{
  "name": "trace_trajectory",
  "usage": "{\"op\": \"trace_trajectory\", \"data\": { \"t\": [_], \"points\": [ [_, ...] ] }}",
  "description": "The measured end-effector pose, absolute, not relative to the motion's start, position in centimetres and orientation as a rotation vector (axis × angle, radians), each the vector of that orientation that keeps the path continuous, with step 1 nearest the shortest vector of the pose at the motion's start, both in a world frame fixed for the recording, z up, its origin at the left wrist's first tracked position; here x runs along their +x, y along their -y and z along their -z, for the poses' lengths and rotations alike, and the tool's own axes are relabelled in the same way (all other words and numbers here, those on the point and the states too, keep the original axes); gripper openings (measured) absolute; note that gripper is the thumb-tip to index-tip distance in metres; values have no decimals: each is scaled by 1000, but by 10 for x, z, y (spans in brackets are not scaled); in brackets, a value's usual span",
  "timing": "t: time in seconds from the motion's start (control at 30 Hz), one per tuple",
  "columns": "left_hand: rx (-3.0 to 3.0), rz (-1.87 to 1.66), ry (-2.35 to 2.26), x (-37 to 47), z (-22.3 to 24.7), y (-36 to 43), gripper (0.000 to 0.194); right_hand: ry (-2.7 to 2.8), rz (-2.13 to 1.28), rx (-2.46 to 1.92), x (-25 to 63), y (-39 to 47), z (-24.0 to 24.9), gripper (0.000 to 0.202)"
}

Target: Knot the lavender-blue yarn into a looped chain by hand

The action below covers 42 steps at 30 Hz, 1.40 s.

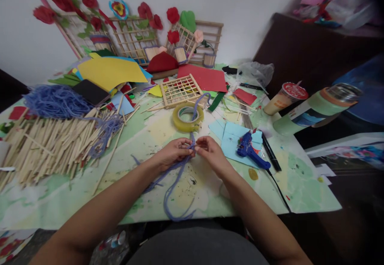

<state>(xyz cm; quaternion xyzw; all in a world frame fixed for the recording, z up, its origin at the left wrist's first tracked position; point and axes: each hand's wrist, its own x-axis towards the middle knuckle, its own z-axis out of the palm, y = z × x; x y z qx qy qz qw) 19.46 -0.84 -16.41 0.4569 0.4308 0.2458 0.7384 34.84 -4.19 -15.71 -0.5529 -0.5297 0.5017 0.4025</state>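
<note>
Purple yarn (170, 195) runs through the ring of a yellow tape roll (177, 122), and its loose ends trail toward the table's front edge. Just in front of the roll, my left hand (177, 152) pinches the yarn where strands cross. My right hand (210, 153) is close beside it, thumb and fingers closed on the same yarn. The fingertips of both hands nearly meet and partly hide the crossing. Behind the roll lies a small wooden lattice (181, 90).
Wooden sticks (48, 149) and a purple yarn heap (57, 101) fill the left side. A blue glue gun (250, 151) with a cord, a drink cup (283, 99) and a bottle (315, 111) stand or lie right. Paper flowers (119, 8) line the back.
</note>
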Motion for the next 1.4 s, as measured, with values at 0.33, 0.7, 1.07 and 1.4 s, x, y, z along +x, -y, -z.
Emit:
{"op": "trace_trajectory", "data": {
  "t": [0.33, 0.7, 1.07, 1.4],
  "points": [
    [1047, -501, -996, 190, 164, 3, 38, 1093, -1815, -1151, 346, 36, 169, 28],
    [989, -426, -1022, 188, 161, -1, 40, 1909, -1256, -1503, 399, 35, 135, 24],
    [1082, -424, -1007, 187, 167, 0, 41, 1845, -902, -1584, 402, 37, 127, 24],
    [891, -540, -924, 200, 165, 14, 32, 1225, -1651, -1417, 352, 3, 175, 30]
  ]
}}
